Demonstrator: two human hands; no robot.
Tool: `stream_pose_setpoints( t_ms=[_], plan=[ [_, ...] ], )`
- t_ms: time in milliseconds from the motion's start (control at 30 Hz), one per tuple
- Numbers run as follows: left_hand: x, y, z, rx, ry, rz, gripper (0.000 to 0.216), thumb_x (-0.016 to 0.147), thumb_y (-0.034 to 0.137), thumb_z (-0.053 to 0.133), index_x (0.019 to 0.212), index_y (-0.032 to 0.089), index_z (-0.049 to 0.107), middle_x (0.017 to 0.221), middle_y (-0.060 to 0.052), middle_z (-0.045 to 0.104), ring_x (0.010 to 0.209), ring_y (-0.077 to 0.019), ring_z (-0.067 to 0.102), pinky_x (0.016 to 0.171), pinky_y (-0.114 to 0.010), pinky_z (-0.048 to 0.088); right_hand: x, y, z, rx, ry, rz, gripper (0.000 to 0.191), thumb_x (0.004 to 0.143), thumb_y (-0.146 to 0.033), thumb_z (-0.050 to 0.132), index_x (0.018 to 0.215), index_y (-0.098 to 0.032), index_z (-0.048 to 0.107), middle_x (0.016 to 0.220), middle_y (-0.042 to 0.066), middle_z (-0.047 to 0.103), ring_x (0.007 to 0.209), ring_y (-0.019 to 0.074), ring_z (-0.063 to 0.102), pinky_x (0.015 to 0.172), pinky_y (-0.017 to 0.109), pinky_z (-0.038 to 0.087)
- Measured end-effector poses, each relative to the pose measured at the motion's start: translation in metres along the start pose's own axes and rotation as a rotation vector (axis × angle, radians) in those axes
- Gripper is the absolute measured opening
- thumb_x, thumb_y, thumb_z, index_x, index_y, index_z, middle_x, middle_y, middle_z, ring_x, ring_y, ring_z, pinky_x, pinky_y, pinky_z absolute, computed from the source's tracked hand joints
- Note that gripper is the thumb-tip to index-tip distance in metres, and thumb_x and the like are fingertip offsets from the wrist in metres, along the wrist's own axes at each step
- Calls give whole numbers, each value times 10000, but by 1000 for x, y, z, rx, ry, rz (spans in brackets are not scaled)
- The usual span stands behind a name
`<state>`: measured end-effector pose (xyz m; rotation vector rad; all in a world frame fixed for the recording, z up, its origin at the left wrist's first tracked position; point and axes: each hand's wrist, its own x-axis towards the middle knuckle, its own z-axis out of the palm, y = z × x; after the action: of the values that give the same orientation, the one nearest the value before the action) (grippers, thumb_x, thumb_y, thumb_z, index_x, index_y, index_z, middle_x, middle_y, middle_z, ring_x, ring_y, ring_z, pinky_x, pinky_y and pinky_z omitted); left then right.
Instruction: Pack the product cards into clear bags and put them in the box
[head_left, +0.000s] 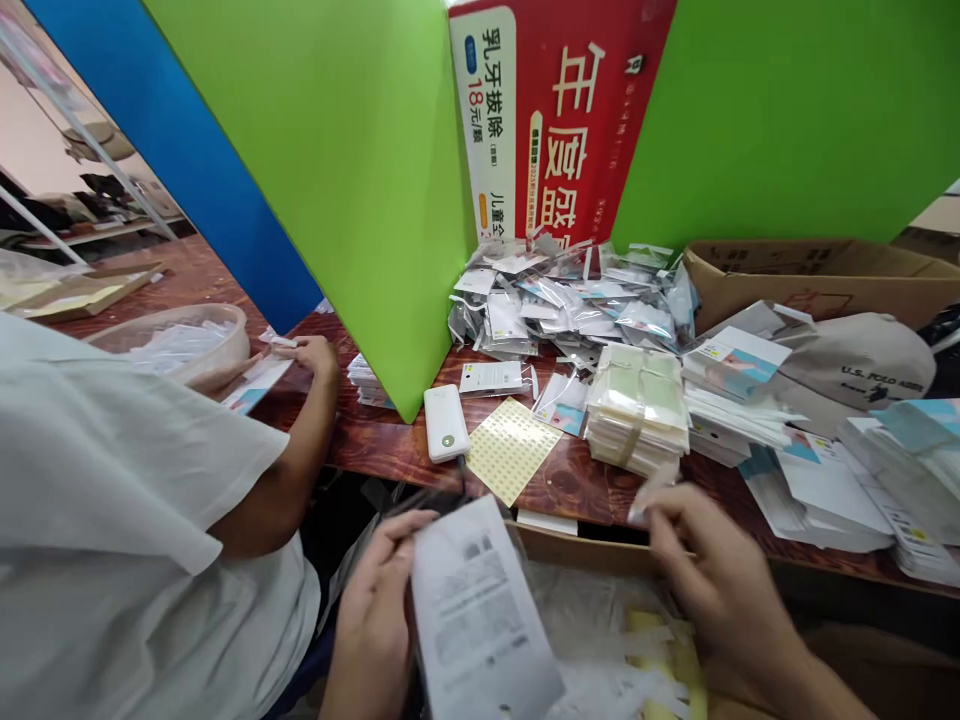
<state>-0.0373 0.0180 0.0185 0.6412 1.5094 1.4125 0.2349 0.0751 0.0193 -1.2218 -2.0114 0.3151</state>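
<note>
A white printed card (pixel 480 610) is gripped along its left edge by my left hand (pixel 382 605), with what looks like clear plastic film around it. My right hand (pixel 709 560), raised to the right of the card, pinches a small whitish, see-through piece (pixel 651 495) that is blurred. Below both hands, an open cardboard box (pixel 585 550) contains clear plastic packets and something yellow. On the table edge beyond lie a sheet of small stickers (pixel 511 450) and a white power bank (pixel 447 423) with a cable.
Packed bags (pixel 555 305) are heaped against green partitions (pixel 352 150). A tied bundle of clear sleeves (pixel 637 405), stacks of cards (pixel 817 490), a cap (pixel 862 365) and a carton (pixel 810 270) stand right. At left a co-worker in a white shirt (pixel 135 520) handles a card beside a basin (pixel 232 335).
</note>
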Motion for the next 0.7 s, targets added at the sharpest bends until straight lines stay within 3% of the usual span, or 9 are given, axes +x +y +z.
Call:
stream_pose_setpoints(
  t_ms=[100, 200, 300, 400, 533, 700],
  plan=[
    [10, 5, -5, -130, 67, -72, 339, 704, 407, 736, 944, 193, 628, 672, 5, 674, 548, -133, 565, 454, -166, 417, -50, 5, 15, 99, -388, -46, 209, 945, -185, 409, 885, -217, 607, 778, 37, 622, 693, 172, 615, 610, 257, 482],
    [8, -1, 0, -102, -89, -100, 408, 746, 443, 742, 1045, 207, 594, 700, 9, 676, 576, -150, 608, 515, -207, 488, -54, -1, 14, 185, -612, 66, 186, 931, -286, 510, 934, -227, 687, 788, 32, 673, 681, 179, 642, 615, 260, 480],
    [-6, -7, 14, -43, -373, -197, 473, 844, 447, 688, 1227, 240, 500, 772, -13, 703, 599, -167, 645, 567, -258, 519, -24, -13, 7, 494, -526, 375, 279, 926, -412, 587, 1115, -227, 677, 942, 50, 698, 863, 206, 648, 756, 292, 499],
    [-18, -7, 24, -86, -541, -309, 434, 881, 425, 661, 1243, 241, 510, 865, -58, 730, 716, -193, 689, 637, -273, 525, -3, -20, 12, 940, -444, 537, 282, 889, -413, 674, 1082, -211, 709, 866, 29, 680, 760, 152, 607, 683, 245, 479],
    [-25, -3, 24, -73, -511, -317, 325, 834, 404, 721, 1098, 228, 649, 869, -60, 733, 786, -198, 677, 681, -273, 523, -9, -14, 26, 1161, -386, 569, 197, 834, -391, 748, 936, -223, 757, 723, -18, 626, 603, 80, 517, 582, 188, 423],
    [-31, 3, 28, -86, -387, -265, 203, 721, 387, 807, 779, 200, 754, 701, -16, 682, 624, -128, 587, 578, -205, 457, -26, -2, 20, 1283, -421, 534, 237, 814, -446, 738, 886, -228, 792, 738, 13, 655, 637, 102, 562, 601, 205, 446]
  ],
)
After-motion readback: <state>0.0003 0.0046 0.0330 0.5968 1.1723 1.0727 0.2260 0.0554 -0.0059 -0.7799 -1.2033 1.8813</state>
